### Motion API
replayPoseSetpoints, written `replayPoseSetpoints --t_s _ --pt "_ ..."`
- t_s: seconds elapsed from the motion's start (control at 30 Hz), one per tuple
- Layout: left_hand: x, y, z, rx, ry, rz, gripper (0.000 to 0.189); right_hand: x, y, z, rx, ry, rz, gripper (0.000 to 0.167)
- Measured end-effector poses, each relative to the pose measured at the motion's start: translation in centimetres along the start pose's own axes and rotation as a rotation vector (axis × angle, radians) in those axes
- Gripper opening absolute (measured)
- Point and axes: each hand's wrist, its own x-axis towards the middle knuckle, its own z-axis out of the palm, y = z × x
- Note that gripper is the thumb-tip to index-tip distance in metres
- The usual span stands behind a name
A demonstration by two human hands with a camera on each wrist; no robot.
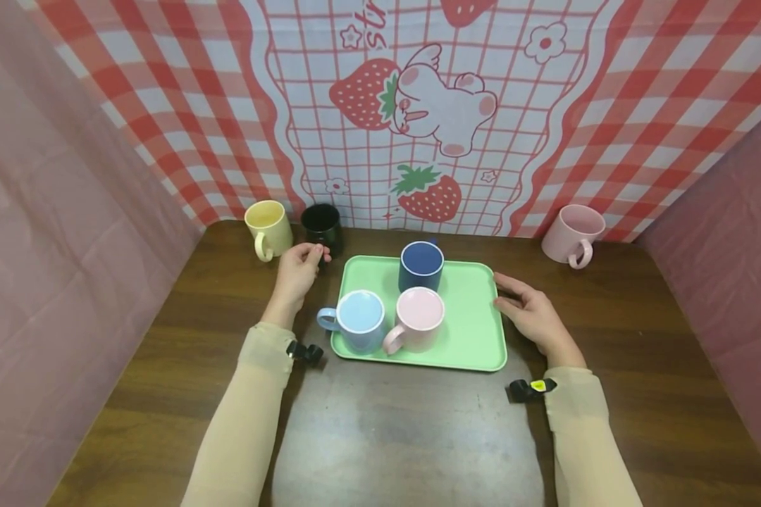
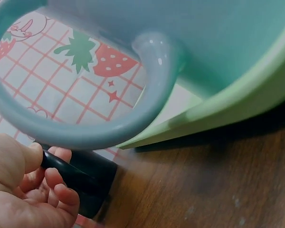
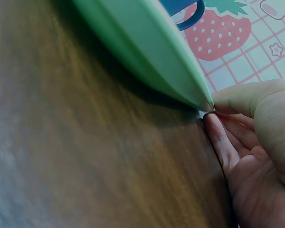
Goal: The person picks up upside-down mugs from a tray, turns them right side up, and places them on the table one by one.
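Observation:
My left hand (image 1: 296, 276) holds the handle of the black mug (image 1: 322, 224), which stands at the back beside the tray's left corner. In the left wrist view, thumb and fingers close round that dark handle. My right hand (image 1: 533, 313) touches the right edge of the light green tray (image 1: 472, 317) with fairly straight fingertips at the rim. On the tray stand a light blue mug (image 1: 361, 324) with its handle over the left edge, a pink mug (image 1: 418, 320), and a dark blue mug (image 1: 421, 266) behind it.
A yellow mug (image 1: 269, 229) stands at the back left, next to the black one. Another pink mug (image 1: 573, 234) is at the back right. A patterned cloth (image 1: 520, 127) hangs behind the wooden table (image 1: 412, 436), with pink drapes (image 1: 70, 211) at both sides.

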Motion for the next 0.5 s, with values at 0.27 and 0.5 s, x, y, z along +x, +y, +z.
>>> replayPoseSetpoints --t_s 0.27,0.5 --pt "-0.1 0.1 0.06 0.006 0.03 0.015 0.026 0.04 0.2 -0.07 -0.008 0.018 -0.003 0.057" --pt "-0.19 0.02 0.02 0.015 0.03 0.013 0.026 -0.1 -0.02 -0.08 0.01 0.007 0.009 0.059"
